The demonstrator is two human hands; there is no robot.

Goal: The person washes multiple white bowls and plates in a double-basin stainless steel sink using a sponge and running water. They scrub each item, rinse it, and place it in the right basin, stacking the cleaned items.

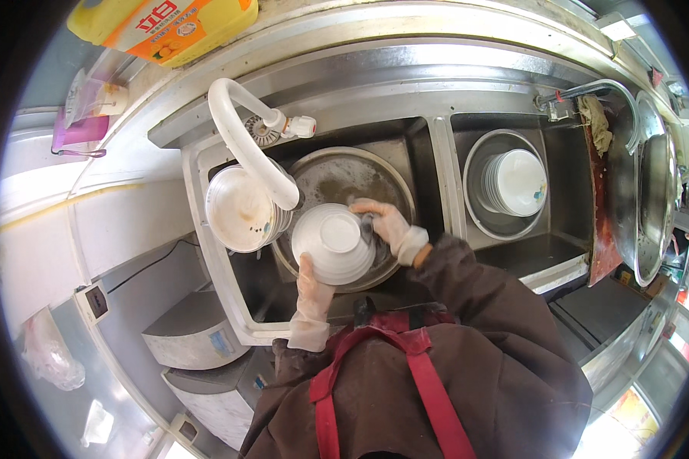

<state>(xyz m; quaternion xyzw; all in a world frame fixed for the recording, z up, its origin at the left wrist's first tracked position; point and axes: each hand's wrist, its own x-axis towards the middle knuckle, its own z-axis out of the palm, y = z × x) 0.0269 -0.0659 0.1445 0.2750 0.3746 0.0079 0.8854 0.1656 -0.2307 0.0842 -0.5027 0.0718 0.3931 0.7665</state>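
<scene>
My left hand, in a thin clear glove, grips the near left rim of an upturned white bowl; its ridged edge suggests several bowls nested together. At the bowl's right side my right hand, also gloved, presses a dark grey scrubber against it; the scrubber is partly hidden. Both are above a round metal basin of cloudy, foamy water in the left sink. Left of it rises a stack of soiled white bowls.
A white faucet arches over the left sink. In the right sink, a metal basin holds stacked white bowls. Further right are a red-brown board, a rag and large metal pans. A yellow detergent jug stands behind.
</scene>
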